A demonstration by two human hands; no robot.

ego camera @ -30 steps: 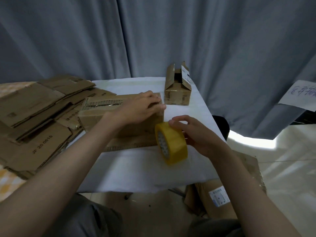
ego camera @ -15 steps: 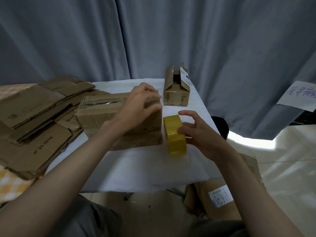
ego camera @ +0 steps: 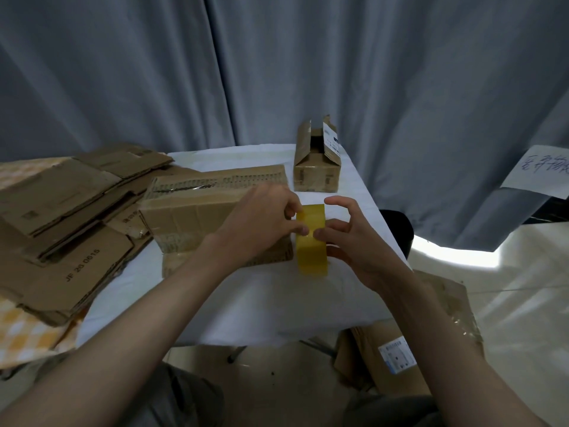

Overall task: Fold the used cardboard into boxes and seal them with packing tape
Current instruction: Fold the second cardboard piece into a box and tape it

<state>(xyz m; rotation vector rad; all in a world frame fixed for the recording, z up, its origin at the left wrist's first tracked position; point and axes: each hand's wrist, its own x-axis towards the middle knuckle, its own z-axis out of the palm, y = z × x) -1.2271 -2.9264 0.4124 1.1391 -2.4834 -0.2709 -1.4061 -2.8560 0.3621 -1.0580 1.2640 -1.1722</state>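
Note:
A yellow roll of packing tape (ego camera: 311,241) stands on edge on the white table (ego camera: 252,300), just right of a folded brown cardboard box (ego camera: 197,211). My right hand (ego camera: 351,241) holds the roll from the right side, thumb on its face. My left hand (ego camera: 261,223) reaches across the front of the box and pinches at the roll's upper left edge. Part of the box front is hidden behind my left hand.
A stack of flattened cardboard (ego camera: 61,217) lies at the left. A small box with open top flaps (ego camera: 317,167) stands at the table's far right corner. Another carton (ego camera: 397,355) sits on the floor below the right edge. A grey curtain (ego camera: 277,72) hangs behind.
My left hand came off the top of the box and moved right onto the tape roll. The roll has turned edge-on and stayed beside the box in my right hand.

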